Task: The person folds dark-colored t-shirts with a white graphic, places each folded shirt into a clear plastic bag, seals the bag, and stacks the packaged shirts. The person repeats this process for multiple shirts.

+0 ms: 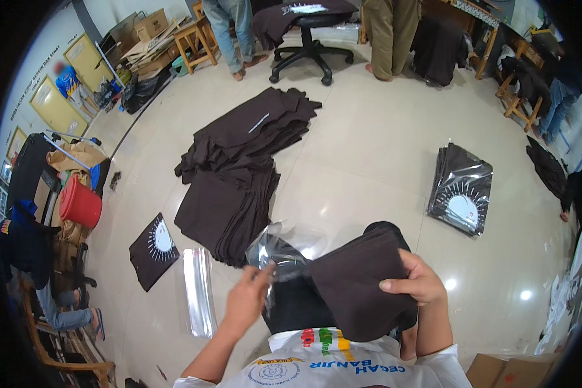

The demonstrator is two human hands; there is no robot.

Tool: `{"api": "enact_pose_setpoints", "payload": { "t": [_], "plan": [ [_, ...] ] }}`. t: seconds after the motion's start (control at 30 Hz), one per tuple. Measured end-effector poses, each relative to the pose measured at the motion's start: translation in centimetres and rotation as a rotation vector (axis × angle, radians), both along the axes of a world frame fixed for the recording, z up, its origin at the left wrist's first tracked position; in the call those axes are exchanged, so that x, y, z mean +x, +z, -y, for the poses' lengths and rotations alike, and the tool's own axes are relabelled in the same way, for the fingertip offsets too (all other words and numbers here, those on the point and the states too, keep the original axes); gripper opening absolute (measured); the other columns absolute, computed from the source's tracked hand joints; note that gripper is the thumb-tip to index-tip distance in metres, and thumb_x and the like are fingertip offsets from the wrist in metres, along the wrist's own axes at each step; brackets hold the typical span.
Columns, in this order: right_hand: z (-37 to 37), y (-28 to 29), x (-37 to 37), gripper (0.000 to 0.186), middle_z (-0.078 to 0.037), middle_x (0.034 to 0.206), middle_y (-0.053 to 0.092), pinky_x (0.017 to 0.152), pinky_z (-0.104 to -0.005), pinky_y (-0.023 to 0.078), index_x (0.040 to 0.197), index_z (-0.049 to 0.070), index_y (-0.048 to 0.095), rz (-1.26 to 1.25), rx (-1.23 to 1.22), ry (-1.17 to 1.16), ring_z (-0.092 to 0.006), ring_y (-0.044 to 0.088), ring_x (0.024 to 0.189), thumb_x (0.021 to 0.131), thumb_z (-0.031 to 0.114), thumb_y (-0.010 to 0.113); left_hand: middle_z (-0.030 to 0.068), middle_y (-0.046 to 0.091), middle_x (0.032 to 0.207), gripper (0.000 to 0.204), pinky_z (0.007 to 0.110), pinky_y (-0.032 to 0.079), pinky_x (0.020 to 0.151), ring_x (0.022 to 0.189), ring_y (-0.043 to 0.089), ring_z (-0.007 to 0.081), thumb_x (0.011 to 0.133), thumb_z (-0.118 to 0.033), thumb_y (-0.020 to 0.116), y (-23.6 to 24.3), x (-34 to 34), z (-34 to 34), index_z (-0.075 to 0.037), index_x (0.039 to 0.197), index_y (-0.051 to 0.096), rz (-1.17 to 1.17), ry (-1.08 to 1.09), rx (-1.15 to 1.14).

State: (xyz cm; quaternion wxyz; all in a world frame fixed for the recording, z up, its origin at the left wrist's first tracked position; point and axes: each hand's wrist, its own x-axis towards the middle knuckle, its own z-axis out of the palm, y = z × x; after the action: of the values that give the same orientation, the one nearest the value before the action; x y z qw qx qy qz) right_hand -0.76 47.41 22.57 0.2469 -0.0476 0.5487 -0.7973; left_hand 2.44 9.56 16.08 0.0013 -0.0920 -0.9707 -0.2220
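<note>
In my right hand (420,279) is a folded dark brown T-shirt (359,278), held over my lap with the thumb on top and the fingers beneath. My left hand (249,297) pinches a clear plastic bag (281,249) that spreads out just left of the shirt. On the floor beyond my knees stands a pile of folded dark shirts (223,207). Behind it lies a heap of unfolded dark shirts (252,129). A stack of clear plastic bags (199,291) rests on the floor to the left of my left forearm.
Bagged shirts with a white sunburst print (459,191) are stacked at right; another printed folded shirt (155,251) lies at left. A red bucket (81,202) is further left. A swivel chair (310,48) and standing people are at the back. A cardboard box (511,370) sits at lower right.
</note>
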Motion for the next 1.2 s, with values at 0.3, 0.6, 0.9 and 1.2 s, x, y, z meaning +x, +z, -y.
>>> {"api": "enact_pose_setpoints", "payload": {
  "t": [0.3,0.6,0.9,1.2],
  "plan": [
    [-0.1,-1.7,0.4,0.069,-0.009,0.144,0.064,0.116,-0.0351,0.040,0.152,-0.002,0.051,0.101,-0.069,0.122,-0.0188,0.057,0.133,0.088,-0.001,0.077,0.0286,0.058,0.141,0.036,0.055,0.043,0.114,0.142,0.048,0.0479,0.100,0.000,0.056,2.2,-8.1,-4.8,0.002,0.134,0.064,-0.303,0.029,0.266],
    [-3.3,1.1,3.4,0.069,-0.012,0.143,0.064,0.115,-0.0372,0.043,0.151,-0.003,0.051,0.045,-0.034,-0.058,-0.0209,0.059,0.132,0.086,-0.001,0.078,0.0292,0.053,0.152,0.051,0.045,0.036,0.121,0.144,0.047,0.0453,0.102,0.002,0.043,7.2,-11.1,-8.6,0.004,0.153,0.047,-0.185,-0.265,0.318],
    [-4.9,-2.4,3.7,0.072,-0.013,0.140,0.064,0.114,-0.0365,0.045,0.152,-0.003,0.048,0.217,-0.011,-0.104,-0.0217,0.061,0.131,0.086,0.001,0.078,0.0118,0.061,0.145,0.057,0.029,0.044,0.111,0.132,0.058,0.0195,0.113,-0.036,0.050,-0.4,-8.7,-18.2,0.004,0.155,0.046,0.926,-0.514,1.290],
    [-6.6,-5.0,4.9,0.074,-0.015,0.138,0.066,0.110,-0.0380,0.050,0.150,-0.003,0.050,0.249,-0.095,-0.334,-0.0245,0.065,0.125,0.082,-0.002,0.079,0.0098,0.062,0.142,0.054,0.031,0.048,0.109,0.127,0.060,0.0162,0.111,-0.028,0.056,-1.5,-11.0,-18.9,0.002,0.155,0.046,0.947,-0.445,1.232]
  ]
}}
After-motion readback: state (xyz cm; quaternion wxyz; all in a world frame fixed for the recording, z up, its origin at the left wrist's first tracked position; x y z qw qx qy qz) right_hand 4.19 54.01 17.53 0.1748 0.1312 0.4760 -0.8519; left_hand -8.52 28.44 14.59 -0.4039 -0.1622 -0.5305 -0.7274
